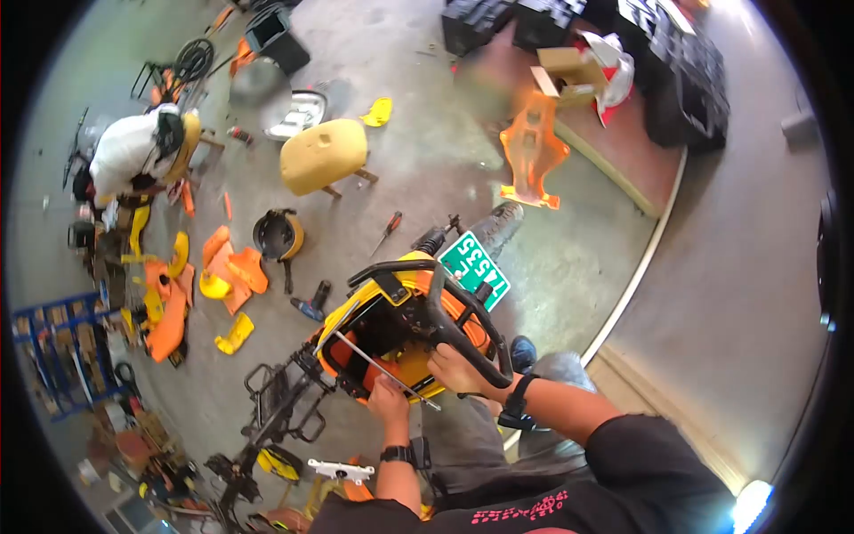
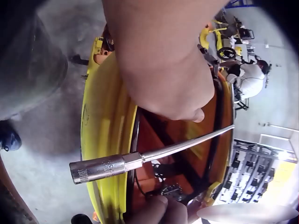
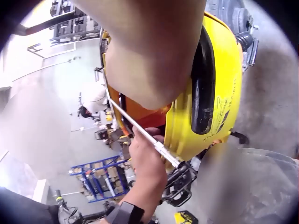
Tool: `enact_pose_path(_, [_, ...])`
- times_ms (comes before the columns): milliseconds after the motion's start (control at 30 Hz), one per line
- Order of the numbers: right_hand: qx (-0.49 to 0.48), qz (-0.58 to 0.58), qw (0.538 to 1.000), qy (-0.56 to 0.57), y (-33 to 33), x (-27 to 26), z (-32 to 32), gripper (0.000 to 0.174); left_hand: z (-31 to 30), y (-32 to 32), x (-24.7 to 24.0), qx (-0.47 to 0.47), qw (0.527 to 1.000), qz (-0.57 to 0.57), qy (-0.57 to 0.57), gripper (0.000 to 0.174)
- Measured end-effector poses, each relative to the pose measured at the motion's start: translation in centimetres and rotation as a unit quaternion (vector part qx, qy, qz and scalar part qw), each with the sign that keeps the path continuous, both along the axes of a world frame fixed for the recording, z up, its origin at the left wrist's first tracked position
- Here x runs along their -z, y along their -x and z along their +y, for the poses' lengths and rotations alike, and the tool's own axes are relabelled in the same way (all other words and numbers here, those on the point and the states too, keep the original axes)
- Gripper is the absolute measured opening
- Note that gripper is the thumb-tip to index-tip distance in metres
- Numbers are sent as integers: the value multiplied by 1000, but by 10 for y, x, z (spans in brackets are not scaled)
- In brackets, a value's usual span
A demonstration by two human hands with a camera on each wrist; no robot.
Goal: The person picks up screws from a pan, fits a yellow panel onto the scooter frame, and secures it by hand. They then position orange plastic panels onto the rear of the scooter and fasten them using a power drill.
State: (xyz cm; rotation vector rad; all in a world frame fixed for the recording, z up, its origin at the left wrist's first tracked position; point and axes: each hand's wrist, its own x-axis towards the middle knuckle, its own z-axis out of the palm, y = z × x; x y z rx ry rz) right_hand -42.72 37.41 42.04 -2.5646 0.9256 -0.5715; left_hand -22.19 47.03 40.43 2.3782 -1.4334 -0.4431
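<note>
The long silver rod-and-socket tool (image 2: 152, 155) gleams like polished metal. The broad yellow body panel (image 3: 227, 65) looks like smooth, glossy plastic; over there, the waisted orange panel (image 1: 535, 151) shines too, while the grey concrete floor (image 1: 436, 160) has a soft sheen.

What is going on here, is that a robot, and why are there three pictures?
No robot! One person is working with two bare hands, the left hand and the right hand. A head camera took the big picture, looking down. The other two come from little cameras, one on each wrist.

Both hands reach into an opening in a yellow vehicle body, perhaps a scooter's. A long metal rod lies across that opening, close to the left hand. The fingertips are partly hidden, so I can't tell what they hold.

On the floor are orange and yellow panels, a screwdriver and what looks like a drill.
</note>
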Motion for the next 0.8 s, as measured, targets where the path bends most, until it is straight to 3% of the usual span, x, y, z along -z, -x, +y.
enact_pose_path(33, [4,-14,1000,11,0,-13,-9,13,-2,-1,1,-1,999,-6,-45,38])
enact_pose_path(67, [-17,-10,1000,-19,-2,6,-1,12,1,-1,7,-33,998,-10,-48,38])
enact_pose_path(133, [-16,-6,999,-34,-3,-15,-11,12,-1,-5,3,19,994,-72,-75,37])
enact_pose_path(333, [-51,56,997,-28,-7,-27,-18,11,-3,-2,4,5,996,-42,-84,33])
enact_pose_path(533, [-30,101,994,37,-18,-26,-17,17,-9,-6,0,-11,999,-22,-33,32])
enact_pose_path(800, [-31,139,990,24,-30,-37,-11,16,-8,-8,-11,-21,1000,5,9,31])
